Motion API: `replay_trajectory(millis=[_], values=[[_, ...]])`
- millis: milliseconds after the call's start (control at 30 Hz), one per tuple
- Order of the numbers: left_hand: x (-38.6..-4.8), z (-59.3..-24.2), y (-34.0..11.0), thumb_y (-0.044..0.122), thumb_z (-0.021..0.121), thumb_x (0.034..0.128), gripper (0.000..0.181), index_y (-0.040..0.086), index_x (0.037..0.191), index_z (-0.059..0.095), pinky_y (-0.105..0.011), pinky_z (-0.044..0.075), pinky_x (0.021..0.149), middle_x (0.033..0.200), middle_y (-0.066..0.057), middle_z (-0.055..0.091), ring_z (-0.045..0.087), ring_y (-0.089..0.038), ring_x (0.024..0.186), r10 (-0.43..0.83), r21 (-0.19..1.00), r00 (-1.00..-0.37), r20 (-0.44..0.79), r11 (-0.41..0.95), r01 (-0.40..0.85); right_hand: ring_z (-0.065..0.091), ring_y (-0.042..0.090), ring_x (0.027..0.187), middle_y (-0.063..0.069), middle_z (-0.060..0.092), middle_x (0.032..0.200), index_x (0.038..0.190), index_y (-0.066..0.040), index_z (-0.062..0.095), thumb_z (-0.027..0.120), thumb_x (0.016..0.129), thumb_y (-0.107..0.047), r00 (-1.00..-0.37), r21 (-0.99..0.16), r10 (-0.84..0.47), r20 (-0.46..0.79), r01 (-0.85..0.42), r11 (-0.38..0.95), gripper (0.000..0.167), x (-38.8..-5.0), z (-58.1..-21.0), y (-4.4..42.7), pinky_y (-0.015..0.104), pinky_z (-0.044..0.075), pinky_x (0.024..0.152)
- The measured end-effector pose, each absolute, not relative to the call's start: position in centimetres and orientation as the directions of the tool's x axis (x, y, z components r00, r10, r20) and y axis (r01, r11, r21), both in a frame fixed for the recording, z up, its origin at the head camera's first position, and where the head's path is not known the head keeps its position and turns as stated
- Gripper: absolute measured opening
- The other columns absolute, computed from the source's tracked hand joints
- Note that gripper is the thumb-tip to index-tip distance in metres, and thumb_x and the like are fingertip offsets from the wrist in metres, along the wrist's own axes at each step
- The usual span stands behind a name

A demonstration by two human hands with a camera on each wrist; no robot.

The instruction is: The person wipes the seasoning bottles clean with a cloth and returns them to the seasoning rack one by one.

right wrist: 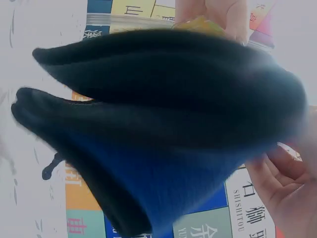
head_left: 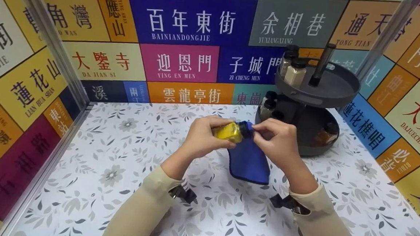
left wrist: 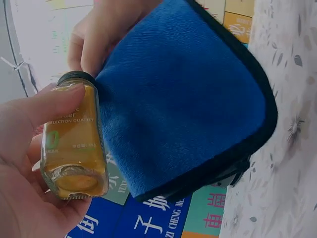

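Observation:
A glass jar of yellow powder (head_left: 230,132) with a black lid lies tilted in the left hand (head_left: 205,136); in the left wrist view the fingers and thumb of the left hand (left wrist: 37,148) curl round the jar (left wrist: 74,144). The right hand (head_left: 279,142) pinches a blue cloth (head_left: 250,162) with dark edging at the lid. From there the cloth hangs down, and it fills much of the left wrist view (left wrist: 183,94). In the right wrist view the cloth (right wrist: 163,163) hides most of the jar, with the right hand (right wrist: 285,183) at its right side.
A dark two-tier round rack (head_left: 317,99) stands at the back right of the table (head_left: 124,204). Small jars with black lids, one of them pale (head_left: 295,73), stand on its tiers. Walls with coloured sign panels (head_left: 190,20) enclose the table's back and sides.

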State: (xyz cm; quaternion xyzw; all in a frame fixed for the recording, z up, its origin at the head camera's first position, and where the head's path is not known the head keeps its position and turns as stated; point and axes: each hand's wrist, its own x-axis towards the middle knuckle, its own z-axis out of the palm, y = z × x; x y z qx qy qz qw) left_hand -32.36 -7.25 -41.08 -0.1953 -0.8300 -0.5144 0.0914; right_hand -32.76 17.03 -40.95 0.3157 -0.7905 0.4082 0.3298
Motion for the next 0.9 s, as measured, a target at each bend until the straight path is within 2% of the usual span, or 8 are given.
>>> replay_trajectory(millis=[167, 333, 533, 733, 900], values=[[-32.7, -41.4, -7.4, 0.021, 0.100, 0.0698, 0.061, 0.018, 0.127, 0.080, -0.031, 0.060, 0.085, 0.115, -0.002, 0.078, 0.069, -0.017, 0.098, 0.213, 0.831, -0.911, 0.353, 0.376, 0.409, 0.063, 0.009, 0.061, 0.001, 0.076, 0.077, 0.087, -0.006, 0.084, 0.077, 0.079, 0.011, -0.534, -0.379, -0.289, 0.795, -0.808, 0.451, 0.020, -32.7, -41.0, 17.2, 0.014, 0.050, 0.060], [-32.8, -41.8, -7.2, 0.021, 0.099, 0.0709, 0.061, 0.016, 0.128, 0.079, -0.031, 0.061, 0.086, 0.115, -0.003, 0.077, 0.069, -0.017, 0.098, 0.201, 0.810, -0.913, 0.354, 0.422, 0.407, 0.065, 0.012, 0.062, 0.003, 0.076, 0.076, 0.086, -0.008, 0.084, 0.078, 0.078, 0.008, -0.463, -0.304, -0.332, 0.822, -0.849, 0.431, 0.019, -32.5, -40.8, 17.1, 0.013, 0.050, 0.063], [-32.5, -41.9, -6.8, 0.023, 0.099, 0.0715, 0.062, 0.016, 0.130, 0.078, -0.032, 0.059, 0.084, 0.113, -0.003, 0.077, 0.068, -0.017, 0.095, 0.239, 0.754, -0.893, 0.381, 0.479, 0.449, 0.067, 0.017, 0.066, 0.005, 0.076, 0.079, 0.087, -0.009, 0.084, 0.076, 0.079, 0.010, -0.417, -0.269, -0.335, 0.845, -0.872, 0.409, 0.022, -32.0, -40.7, 16.8, 0.011, 0.050, 0.070], [-32.3, -41.7, -6.5, 0.020, 0.098, 0.0724, 0.060, 0.014, 0.129, 0.078, -0.033, 0.057, 0.087, 0.114, -0.003, 0.077, 0.067, -0.018, 0.099, 0.291, 0.726, -0.876, 0.384, 0.491, 0.481, 0.068, 0.017, 0.069, 0.004, 0.077, 0.081, 0.089, -0.010, 0.085, 0.077, 0.079, 0.011, -0.426, -0.280, -0.292, 0.856, -0.858, 0.430, 0.025, -32.2, -40.8, 16.8, 0.014, 0.050, 0.070], [-32.5, -41.9, -6.3, 0.017, 0.097, 0.0735, 0.058, 0.016, 0.129, 0.079, -0.035, 0.057, 0.092, 0.115, -0.002, 0.077, 0.068, -0.019, 0.103, 0.322, 0.714, -0.870, 0.373, 0.500, 0.491, 0.070, 0.017, 0.072, 0.007, 0.077, 0.082, 0.090, -0.010, 0.085, 0.078, 0.084, 0.004, -0.468, -0.308, -0.287, 0.836, -0.832, 0.461, 0.016, -32.4, -40.9, 17.1, 0.009, 0.050, 0.075]])
